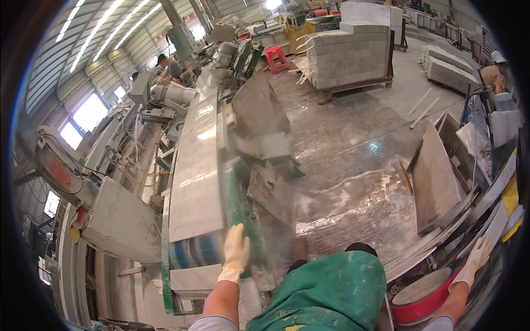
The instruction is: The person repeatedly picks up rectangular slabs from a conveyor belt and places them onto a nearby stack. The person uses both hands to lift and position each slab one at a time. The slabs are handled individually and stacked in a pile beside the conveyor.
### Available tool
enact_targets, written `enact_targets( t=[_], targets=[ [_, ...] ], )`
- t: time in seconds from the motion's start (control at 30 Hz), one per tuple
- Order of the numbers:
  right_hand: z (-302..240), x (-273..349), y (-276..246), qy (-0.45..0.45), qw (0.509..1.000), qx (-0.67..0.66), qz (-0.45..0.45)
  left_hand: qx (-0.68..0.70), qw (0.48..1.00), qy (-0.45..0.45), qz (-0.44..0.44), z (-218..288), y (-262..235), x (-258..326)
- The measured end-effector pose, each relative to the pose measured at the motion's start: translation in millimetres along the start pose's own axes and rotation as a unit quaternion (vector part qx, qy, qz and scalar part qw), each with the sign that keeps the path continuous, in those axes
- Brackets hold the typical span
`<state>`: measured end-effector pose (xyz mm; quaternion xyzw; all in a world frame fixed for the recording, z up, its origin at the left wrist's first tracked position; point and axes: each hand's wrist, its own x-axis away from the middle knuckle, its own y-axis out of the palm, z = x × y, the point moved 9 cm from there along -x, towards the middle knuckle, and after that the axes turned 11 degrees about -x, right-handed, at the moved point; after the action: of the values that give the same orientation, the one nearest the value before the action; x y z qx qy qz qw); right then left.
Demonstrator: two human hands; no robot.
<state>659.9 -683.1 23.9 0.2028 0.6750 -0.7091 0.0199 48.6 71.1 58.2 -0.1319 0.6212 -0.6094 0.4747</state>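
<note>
Overhead, a long factory hall roof runs back over a wet, dust-streaked floor (353, 165). Pale stone slabs (196, 171) lie end to end along the green-framed conveyor line (232, 204), flat so rollers can carry them. Far back, cut blocks sit stacked on a pallet (348, 55), beside a red stool (276, 58). At the conveyor's near right edge, the gloved left hand (236, 251) rests with fingers together, flat against the slab's rim. The gloved right hand (476, 262) hangs above a red basin (422, 300); whether its fingers grip anything cannot be told.

Pale rubber gloves on both hands (236, 249), dusty green apron (330, 292), short grey sleeves (212, 324)
</note>
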Motion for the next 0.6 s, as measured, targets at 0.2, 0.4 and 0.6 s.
enact_targets(
  t=[0.2,0.4,0.6],
  targets=[
    [-5,8,-6,-0.014,1.0,0.0,0.006,0.004,1.0,0.007,0.006,1,-2,0],
    [-9,16,-13,-0.022,0.999,-0.013,0.026,0.013,1.0,-0.002,0.004,1,-2,0],
    [-14,25,-18,-0.033,0.999,-0.009,0.036,0.016,1.0,0.002,0.014,0,-2,1]
  ],
)
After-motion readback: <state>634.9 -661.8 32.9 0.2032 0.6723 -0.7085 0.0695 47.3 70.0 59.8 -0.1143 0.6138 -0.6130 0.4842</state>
